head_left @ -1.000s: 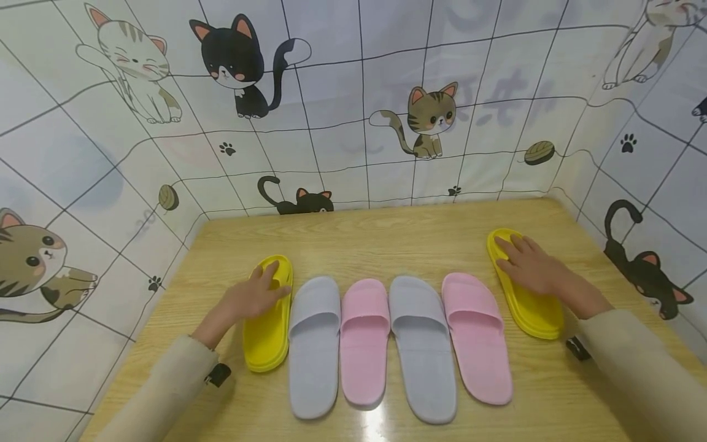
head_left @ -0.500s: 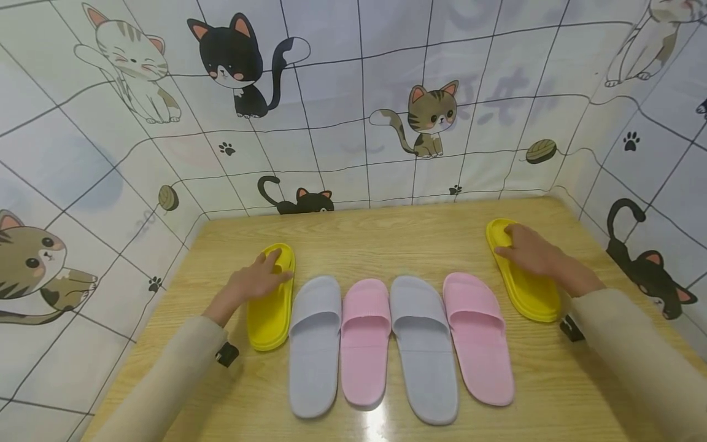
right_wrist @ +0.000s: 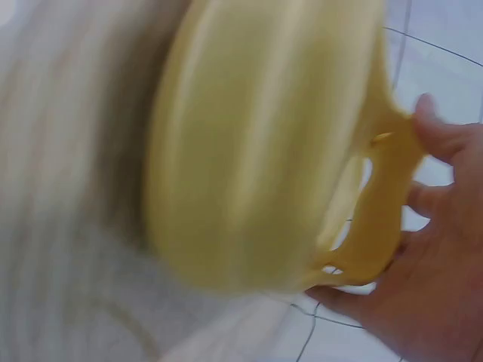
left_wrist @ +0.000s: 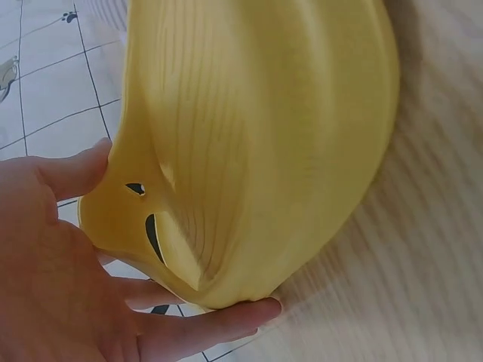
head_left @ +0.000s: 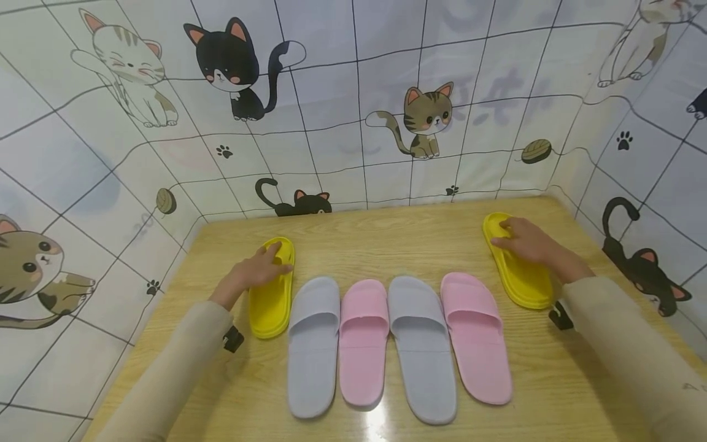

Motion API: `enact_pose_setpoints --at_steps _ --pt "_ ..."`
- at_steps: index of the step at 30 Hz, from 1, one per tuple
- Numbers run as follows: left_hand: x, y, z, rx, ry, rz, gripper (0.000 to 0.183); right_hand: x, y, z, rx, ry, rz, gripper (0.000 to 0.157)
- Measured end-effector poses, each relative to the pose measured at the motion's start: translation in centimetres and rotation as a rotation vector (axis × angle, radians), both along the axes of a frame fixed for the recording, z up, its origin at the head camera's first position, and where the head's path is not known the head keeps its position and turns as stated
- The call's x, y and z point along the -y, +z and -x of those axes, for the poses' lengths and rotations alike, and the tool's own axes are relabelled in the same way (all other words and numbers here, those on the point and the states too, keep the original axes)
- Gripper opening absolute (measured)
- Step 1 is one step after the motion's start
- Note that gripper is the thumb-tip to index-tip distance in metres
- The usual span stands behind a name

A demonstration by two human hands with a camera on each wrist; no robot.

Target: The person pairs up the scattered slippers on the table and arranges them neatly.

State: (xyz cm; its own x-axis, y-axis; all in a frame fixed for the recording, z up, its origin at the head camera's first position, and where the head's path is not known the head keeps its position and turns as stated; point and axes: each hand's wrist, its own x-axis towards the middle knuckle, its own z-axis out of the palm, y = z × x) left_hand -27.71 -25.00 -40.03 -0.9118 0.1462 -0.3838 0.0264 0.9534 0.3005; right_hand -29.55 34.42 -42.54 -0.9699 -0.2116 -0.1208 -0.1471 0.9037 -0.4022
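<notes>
On the left of the table, my left hand (head_left: 251,273) grips a yellow slipper (head_left: 269,313) over its strap. In the left wrist view the thumb is at one side of the strap (left_wrist: 113,219) and the fingers reach along the other. My right hand (head_left: 530,242) grips a second yellow slipper (head_left: 527,285) on the right. The right wrist view has its thumb at the top of that strap (right_wrist: 385,219), fingers round the other side. Both slippers lie sole down, toes toward the back wall; the hands hide most of the straps.
Between the yellow slippers lie a grey slipper (head_left: 312,368), a pink slipper (head_left: 363,362), another grey slipper (head_left: 428,368) and another pink slipper (head_left: 483,356), side by side. The wooden table (head_left: 386,239) meets a cat-patterned wall covering (head_left: 342,123) behind and at both sides.
Both hands have slid their yellow slippers away toward the back wall, the right one also slightly left. The grey and pink slippers have stayed in place.
</notes>
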Motion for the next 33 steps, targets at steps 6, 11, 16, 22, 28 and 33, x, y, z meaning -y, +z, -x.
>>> enact_pose_setpoints --at_steps 6,11,16,22,28,33 --pt "0.2 -0.6 0.9 -0.005 0.013 0.004 0.086 0.3 0.9 0.0 0.02 -0.059 -0.115 0.08" --pt "0.2 -0.2 1.1 0.016 0.015 -0.014 0.087 0.2 1.0 0.3 0.027 -0.114 -0.055 0.075" --pt "0.1 0.2 1.0 0.035 0.012 -0.054 0.088 0.0 1.0 0.6 0.016 -0.15 0.017 0.07" --pt "0.5 -0.6 1.2 0.001 0.058 -0.092 0.106 0.1 0.7 0.8 -0.019 -0.196 0.025 0.065" --pt "0.2 -1.0 0.3 -0.049 0.185 -0.04 0.125 0.3 0.8 1.0 -0.062 -0.2 -0.171 0.07" --pt "-0.2 -1.1 -0.8 -0.047 0.182 0.038 0.115 0.9 1.8 0.4 0.092 -0.15 -0.196 0.084"
